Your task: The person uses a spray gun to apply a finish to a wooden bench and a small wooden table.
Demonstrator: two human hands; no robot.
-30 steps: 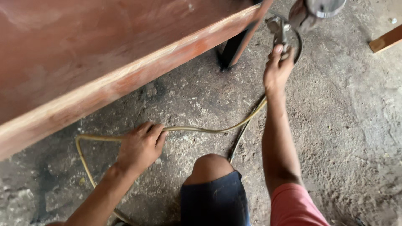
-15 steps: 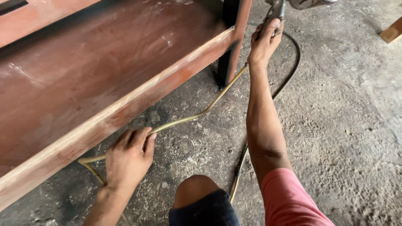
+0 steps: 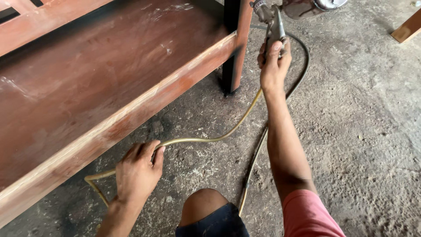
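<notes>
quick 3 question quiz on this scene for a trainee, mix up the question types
1. True or false: the right hand holds the spray gun.
2. What lies under the left hand? A) brush B) hose C) cloth
3. Fill in: the spray gun is held up beside the bench's dark ____.

Key: 1 true; 2 B; 3 leg

bench left | hose on floor beside it (under left hand) | spray gun by bench leg
</notes>
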